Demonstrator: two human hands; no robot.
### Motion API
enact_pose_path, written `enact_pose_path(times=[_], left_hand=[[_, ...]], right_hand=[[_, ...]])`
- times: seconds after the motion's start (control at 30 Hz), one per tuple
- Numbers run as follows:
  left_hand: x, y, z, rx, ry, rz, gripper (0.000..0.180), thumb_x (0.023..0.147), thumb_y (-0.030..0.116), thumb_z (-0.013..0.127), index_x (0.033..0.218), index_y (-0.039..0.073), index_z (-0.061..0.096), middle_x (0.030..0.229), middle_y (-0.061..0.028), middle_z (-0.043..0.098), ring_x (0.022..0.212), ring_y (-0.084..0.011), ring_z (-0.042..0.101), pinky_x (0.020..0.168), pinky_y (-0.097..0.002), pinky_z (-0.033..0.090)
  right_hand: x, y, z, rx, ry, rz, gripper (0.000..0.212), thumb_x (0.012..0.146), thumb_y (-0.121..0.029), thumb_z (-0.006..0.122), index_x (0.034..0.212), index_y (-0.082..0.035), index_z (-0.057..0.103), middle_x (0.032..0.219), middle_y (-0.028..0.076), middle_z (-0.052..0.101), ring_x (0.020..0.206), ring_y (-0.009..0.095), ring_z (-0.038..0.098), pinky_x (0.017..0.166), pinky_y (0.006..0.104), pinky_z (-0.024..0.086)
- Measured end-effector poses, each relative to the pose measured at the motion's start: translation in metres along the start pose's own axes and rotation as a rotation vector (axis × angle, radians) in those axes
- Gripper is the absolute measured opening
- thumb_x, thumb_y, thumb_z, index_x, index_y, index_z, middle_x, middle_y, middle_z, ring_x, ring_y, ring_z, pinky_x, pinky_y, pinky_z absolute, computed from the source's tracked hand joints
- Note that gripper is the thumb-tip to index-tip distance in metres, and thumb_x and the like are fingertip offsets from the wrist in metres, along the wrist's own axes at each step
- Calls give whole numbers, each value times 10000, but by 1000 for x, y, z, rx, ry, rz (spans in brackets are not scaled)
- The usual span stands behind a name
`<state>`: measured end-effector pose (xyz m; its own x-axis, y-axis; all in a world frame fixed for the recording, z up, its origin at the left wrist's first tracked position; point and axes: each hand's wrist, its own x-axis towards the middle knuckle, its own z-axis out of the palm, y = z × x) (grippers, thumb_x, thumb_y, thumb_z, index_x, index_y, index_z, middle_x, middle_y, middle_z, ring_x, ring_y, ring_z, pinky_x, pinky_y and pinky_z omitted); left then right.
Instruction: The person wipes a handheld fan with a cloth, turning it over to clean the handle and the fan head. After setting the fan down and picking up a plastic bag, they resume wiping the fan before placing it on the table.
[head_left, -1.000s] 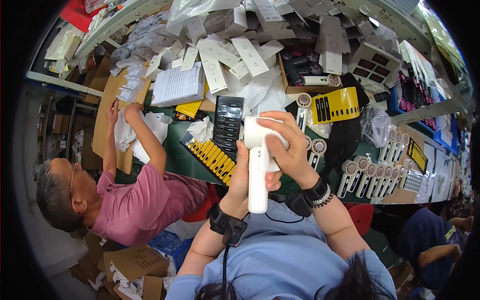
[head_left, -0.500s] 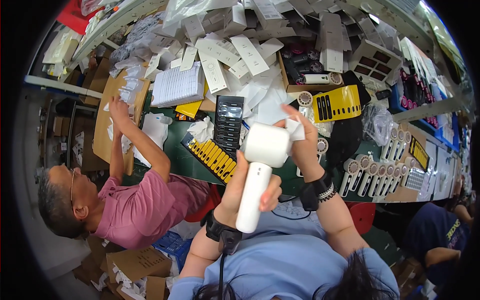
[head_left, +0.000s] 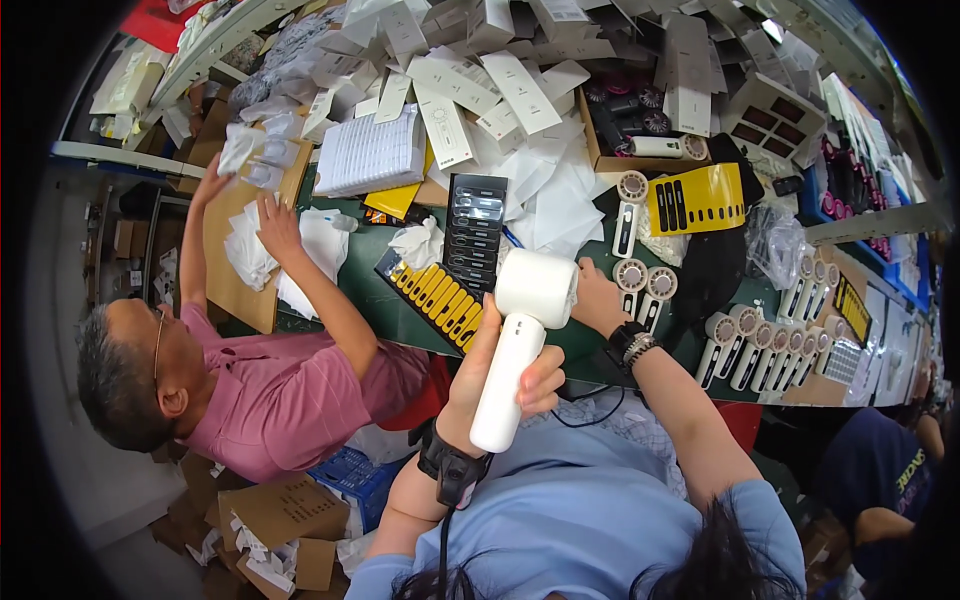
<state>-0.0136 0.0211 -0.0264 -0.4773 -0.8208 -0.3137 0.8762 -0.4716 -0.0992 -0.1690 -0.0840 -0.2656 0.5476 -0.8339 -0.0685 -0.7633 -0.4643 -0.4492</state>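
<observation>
A white hair dryer [head_left: 512, 375] is held upright, its thick round head at the top. My left hand [head_left: 480, 385] is closed around its handle, the thumb along one side and the fingertips wrapping to the other. The right side of the dryer's head is close to my right hand [head_left: 600, 300], whose fingers are mostly hidden behind it. Whether they touch the head or hold anything cannot be made out. Just beyond my right hand, several similar white dryers with round grilles lie on the green table, among them one dryer [head_left: 658, 290] with a black strip on its handle.
Black and yellow label sheets [head_left: 432, 306] and white paper sheets [head_left: 560, 205] lie ahead. White boxes [head_left: 524, 92] pile up at the back. More dryers [head_left: 765, 345] line the right. At left a co-worker [head_left: 290, 390] handles white bags over a wooden board [head_left: 225, 265].
My right hand has come down toward the dryer's head; the small white slip it held is out of sight. My left hand keeps the dryer. The co-worker's hands have moved apart.
</observation>
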Motion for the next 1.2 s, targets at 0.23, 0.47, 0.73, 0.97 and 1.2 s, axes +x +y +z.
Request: enact_pose_path(times=[0.23,0.47,0.73,0.97,1.2], left_hand=[[-3,6,-5,69,78,62,588,888,635,227,1032,134,499,597,-45,426,468,-123,367,423,-238,326],[1,6,-10,239,93,145,586,899,619,237,1110,132,487,604,-40,409,475,-119,350,433,-230,300],[5,-2,6,275,154,156,622,890,636,225,1090,109,487,609,-37,435,475,-116,365,428,-233,300],[5,-5,9,398,192,209,635,883,647,215,1101,114,481,600,-37,435,476,-118,376,430,-232,299],[2,-13,11,353,226,252,645,883,638,192,1057,88,479,585,-65,473,462,-146,439,423,-249,351]], right_hand=[[7,-7,-14,201,62,-74,471,669,-175,668,1104,-66,524,969,122,534,855,268,580,663,347,493],[-27,-87,-177,643,488,-380,436,605,-62,616,1040,-76,639,994,119,554,789,206,566,653,300,473],[-40,-110,-195,256,622,-564,432,553,-42,639,970,-140,693,894,97,537,668,209,566,538,276,473],[-40,-113,-194,292,650,-506,432,558,-11,644,963,-151,700,859,97,535,616,190,559,520,267,471],[-32,-122,-205,267,677,-407,416,573,-1,652,966,-127,699,854,103,534,608,186,556,520,267,469]])
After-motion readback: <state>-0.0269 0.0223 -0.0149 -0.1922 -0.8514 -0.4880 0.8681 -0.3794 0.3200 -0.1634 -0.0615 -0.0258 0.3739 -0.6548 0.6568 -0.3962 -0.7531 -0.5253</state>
